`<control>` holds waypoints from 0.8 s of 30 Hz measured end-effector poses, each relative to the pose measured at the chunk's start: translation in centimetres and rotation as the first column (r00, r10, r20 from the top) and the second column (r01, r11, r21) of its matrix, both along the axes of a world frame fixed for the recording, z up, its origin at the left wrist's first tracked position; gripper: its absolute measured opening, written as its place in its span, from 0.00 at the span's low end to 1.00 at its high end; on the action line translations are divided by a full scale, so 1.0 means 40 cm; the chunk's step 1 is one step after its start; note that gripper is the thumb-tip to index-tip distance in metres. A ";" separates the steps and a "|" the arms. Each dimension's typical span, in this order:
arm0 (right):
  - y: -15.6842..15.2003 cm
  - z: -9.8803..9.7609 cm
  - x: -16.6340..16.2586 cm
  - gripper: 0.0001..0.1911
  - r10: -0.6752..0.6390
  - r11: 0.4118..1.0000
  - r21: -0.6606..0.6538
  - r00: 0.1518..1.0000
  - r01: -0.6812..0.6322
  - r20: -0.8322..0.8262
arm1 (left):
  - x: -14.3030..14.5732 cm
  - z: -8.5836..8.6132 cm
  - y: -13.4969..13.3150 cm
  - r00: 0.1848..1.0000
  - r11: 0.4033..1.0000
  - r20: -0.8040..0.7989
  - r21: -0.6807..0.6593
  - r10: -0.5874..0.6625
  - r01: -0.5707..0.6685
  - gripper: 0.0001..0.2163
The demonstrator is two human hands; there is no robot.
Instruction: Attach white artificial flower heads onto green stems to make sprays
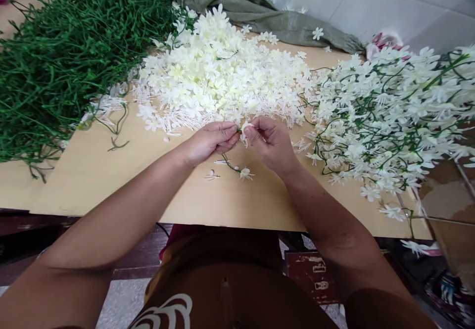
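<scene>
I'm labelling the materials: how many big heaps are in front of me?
3: green stems on the left, loose white blossoms in the middle, white-flowered stems on the right. Others could lie outside the view.

Plastic-looking stems (70, 67), matt clothlike flowers (218, 67)

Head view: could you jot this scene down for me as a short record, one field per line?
Left hand: pinching a green stem
Right hand: pinching a white flower at the stem's tip
Left pile: green stems
Middle pile: loose white flowers
Right pile: white flowers on green stems
Surface: tan board
Behind: grey-green cloth, tiled wall
</scene>
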State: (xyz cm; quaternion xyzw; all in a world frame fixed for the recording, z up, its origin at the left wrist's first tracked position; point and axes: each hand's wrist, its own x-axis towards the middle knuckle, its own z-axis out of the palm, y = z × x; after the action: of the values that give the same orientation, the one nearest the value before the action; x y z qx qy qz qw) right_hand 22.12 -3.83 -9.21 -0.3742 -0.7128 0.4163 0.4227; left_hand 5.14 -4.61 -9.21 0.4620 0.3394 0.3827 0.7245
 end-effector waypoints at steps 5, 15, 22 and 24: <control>0.002 -0.009 0.003 0.23 -0.009 1.000 -0.017 1.000 0.009 0.001 | -0.003 0.004 0.001 1.000 1.000 -0.005 0.020 -0.004 0.004 0.23; 0.006 -0.013 0.004 0.23 0.079 0.991 -0.107 0.995 -0.085 -0.057 | -0.009 -0.004 0.004 0.995 0.993 -0.099 0.105 -0.034 0.044 0.22; 0.010 -0.013 0.012 0.22 0.113 0.991 -0.071 0.993 -0.111 0.028 | -0.007 0.003 0.008 0.986 0.982 -0.160 0.174 -0.047 0.075 0.23; 0.008 -0.015 0.011 0.23 0.117 0.992 -0.061 0.992 -0.114 0.040 | -0.007 0.001 0.009 0.982 0.980 -0.182 0.181 -0.055 0.089 0.23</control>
State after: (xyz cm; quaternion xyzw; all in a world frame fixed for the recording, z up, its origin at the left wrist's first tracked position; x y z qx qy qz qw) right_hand 22.56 -3.51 -9.82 -0.3533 -0.7299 0.4524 0.3712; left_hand 4.85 -4.27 -9.19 0.5724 0.3475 0.3440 0.6583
